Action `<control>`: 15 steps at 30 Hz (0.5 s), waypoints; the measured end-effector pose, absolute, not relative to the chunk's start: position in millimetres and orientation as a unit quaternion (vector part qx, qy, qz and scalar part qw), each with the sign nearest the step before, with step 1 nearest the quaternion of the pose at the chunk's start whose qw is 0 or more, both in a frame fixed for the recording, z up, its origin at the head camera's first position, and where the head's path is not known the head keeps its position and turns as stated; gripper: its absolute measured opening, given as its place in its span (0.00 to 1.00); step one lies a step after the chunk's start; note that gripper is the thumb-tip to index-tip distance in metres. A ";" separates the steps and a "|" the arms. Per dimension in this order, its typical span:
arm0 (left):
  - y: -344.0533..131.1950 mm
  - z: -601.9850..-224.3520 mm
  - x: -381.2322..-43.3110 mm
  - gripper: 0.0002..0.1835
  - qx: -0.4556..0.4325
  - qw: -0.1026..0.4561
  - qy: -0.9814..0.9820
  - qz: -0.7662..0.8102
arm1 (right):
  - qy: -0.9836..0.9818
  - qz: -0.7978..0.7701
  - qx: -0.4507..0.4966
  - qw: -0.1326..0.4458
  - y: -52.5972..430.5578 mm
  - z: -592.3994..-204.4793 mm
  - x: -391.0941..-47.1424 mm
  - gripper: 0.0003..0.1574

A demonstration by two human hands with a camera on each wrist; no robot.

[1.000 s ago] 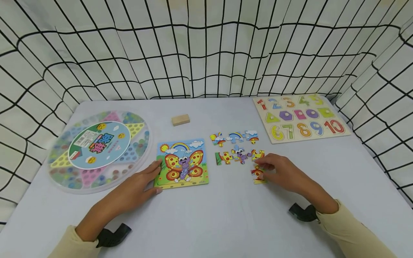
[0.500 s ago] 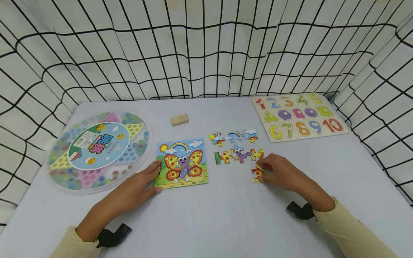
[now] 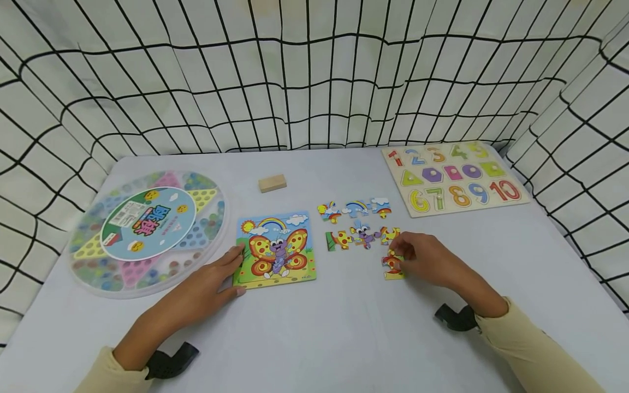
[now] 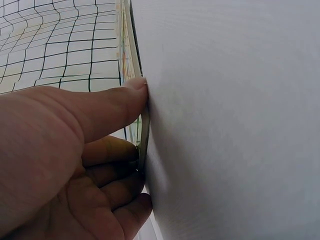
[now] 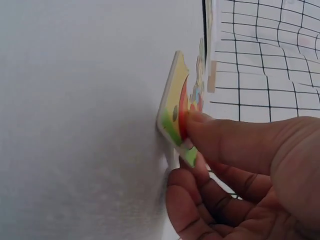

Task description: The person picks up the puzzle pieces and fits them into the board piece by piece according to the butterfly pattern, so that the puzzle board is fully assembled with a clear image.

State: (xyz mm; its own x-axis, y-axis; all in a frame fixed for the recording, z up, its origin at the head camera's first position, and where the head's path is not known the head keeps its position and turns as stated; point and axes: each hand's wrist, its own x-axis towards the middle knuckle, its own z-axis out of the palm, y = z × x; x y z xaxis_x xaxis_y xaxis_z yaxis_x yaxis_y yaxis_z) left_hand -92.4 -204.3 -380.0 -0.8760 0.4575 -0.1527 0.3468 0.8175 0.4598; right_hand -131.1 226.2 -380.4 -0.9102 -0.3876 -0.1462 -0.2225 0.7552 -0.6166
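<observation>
A square butterfly picture board [image 3: 277, 248] lies on the white tabletop. My left hand [image 3: 203, 286] rests at its near-left corner, fingers along the left edge and thumb at the front edge. In the left wrist view, the thumb [image 4: 117, 107] touches the board's thin edge. My right hand [image 3: 425, 259] pinches a jigsaw piece [image 3: 392, 266] with a red and yellow wing; the right wrist view shows this piece [image 5: 172, 105] tilted, its lower edge close to the tabletop. Several other jigsaw pieces [image 3: 363, 234] lie in two spaced rows just beyond it.
A round Chinese checkers set [image 3: 147, 224] with marbles stands at the left. A small wooden block [image 3: 272, 183] lies behind the board. A number and shape peg board [image 3: 457, 177] is at the back right. Black-lined white cloth [image 3: 309, 76] surrounds the table.
The right hand shifts the pinched jigsaw piece only slightly, staying just below the right end of the second row. The left hand stays at the board's corner. The view drifts a little.
</observation>
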 end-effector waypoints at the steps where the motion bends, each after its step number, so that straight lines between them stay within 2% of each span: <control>1: -204.3 -380.2 -92.4 0.38 0.213 0.129 0.944 0.215 | 0.925 -0.313 -0.168 0.131 227.2 -381.0 -132.1 0.13; 7: -204.0 -380.0 -93.0 0.38 0.212 0.132 0.944 0.217 | 0.908 -0.350 -0.182 0.143 233.7 -382.2 -139.2 0.09; 15: -205.0 -380.4 -92.6 0.37 0.214 0.128 0.943 0.219 | 0.878 -0.392 -0.196 0.191 234.5 -380.6 -145.9 0.15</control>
